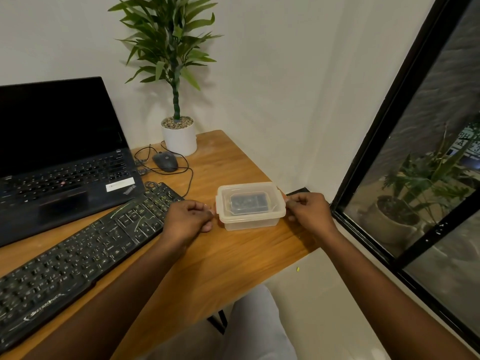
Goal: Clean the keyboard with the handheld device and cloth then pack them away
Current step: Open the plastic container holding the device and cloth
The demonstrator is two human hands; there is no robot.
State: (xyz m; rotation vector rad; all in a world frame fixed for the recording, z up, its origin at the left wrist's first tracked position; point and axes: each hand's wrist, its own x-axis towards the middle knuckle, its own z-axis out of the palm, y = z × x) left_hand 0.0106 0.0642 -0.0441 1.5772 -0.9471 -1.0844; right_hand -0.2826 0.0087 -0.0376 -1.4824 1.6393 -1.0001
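Observation:
A clear plastic box with its lid on stands on the wooden desk, right of the black keyboard. A dark object shows through the lid; I cannot tell what it is. My left hand is at the box's left end, its curled fingers pinching the lid's edge tab. My right hand pinches the tab at the right end. No cloth is visible.
An open black laptop stands behind the keyboard. A wired mouse and a potted plant sit at the back. The desk's right edge lies just past the box, near a black-framed window.

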